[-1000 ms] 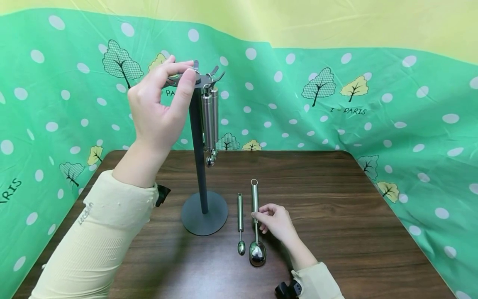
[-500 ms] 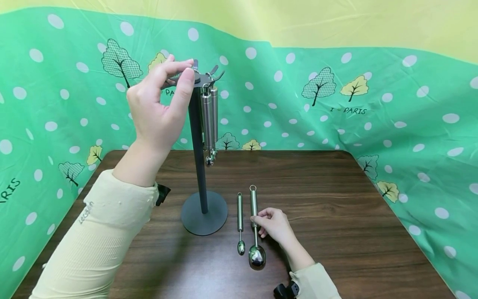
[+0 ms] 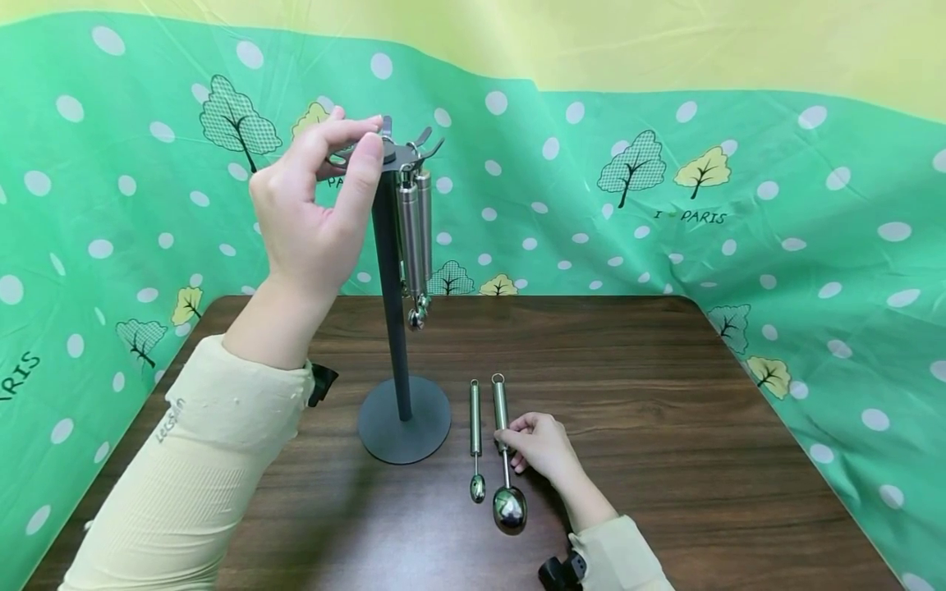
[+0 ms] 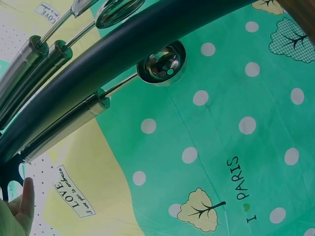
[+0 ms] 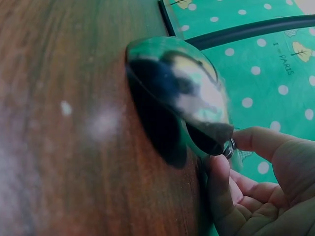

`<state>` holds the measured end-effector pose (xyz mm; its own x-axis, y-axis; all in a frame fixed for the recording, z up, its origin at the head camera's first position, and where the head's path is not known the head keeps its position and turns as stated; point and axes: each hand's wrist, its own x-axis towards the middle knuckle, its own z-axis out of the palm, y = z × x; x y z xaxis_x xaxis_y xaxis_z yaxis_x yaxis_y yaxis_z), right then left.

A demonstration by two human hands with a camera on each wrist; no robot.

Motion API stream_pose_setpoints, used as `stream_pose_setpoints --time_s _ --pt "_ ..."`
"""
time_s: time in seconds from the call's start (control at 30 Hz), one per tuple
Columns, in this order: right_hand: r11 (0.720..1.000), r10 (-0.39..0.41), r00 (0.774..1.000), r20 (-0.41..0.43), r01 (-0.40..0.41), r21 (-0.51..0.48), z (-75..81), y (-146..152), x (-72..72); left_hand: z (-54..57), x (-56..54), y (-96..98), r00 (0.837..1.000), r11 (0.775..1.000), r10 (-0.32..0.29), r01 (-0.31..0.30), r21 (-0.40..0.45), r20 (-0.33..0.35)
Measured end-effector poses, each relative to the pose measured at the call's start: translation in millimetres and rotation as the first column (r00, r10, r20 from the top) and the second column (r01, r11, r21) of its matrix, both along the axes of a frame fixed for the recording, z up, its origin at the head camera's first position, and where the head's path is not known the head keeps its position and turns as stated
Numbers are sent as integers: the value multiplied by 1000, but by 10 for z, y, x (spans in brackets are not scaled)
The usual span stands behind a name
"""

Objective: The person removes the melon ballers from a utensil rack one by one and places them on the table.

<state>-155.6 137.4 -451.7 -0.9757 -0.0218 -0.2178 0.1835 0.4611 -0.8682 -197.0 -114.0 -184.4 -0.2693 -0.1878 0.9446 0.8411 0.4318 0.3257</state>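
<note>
A tall dark utensil stand point(image 3: 404, 443) rises from its round base, with curved hooks on top. My left hand point(image 3: 314, 201) pinches the top hook plate between thumb and fingers. Steel melon ballers point(image 3: 411, 242) hang by end rings from the hooks; one round bowl point(image 4: 162, 64) shows in the left wrist view. On the table, my right hand point(image 3: 545, 450) pinches the handle of a large steel scoop point(image 3: 510, 510), its oval bowl domed side up. Just left of it, parallel, lies a smaller steel melon baller point(image 3: 477, 489). In the right wrist view the large bowl point(image 5: 182, 78) hides most of its handle.
The brown wooden table point(image 3: 665, 460) ends at the back against a green and yellow dotted curtain point(image 3: 562, 156) with printed trees. The stand's base is a little left of the two loose utensils.
My right hand has drawn the large scoop slightly toward me, bringing its ring end roughly level with the smaller melon baller's. My left hand has kept its place on the stand.
</note>
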Motion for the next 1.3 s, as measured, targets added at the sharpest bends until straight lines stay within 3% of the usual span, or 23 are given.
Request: stream_pose_setpoints --time_s 0.43,0.73,1.3 --pt "996 6 1000 -9 -5 92 -4 -7 -22 3 20 -12 998 1000 26 -27 12 51" --pt "994 12 1000 -19 -10 112 -39 -10 -36 0 16 -15 999 1000 -10 9 16 46" --pt "997 2 1000 -13 -1 72 -68 -16 -23 4 0 -19 999 1000 -1 1 9 34"
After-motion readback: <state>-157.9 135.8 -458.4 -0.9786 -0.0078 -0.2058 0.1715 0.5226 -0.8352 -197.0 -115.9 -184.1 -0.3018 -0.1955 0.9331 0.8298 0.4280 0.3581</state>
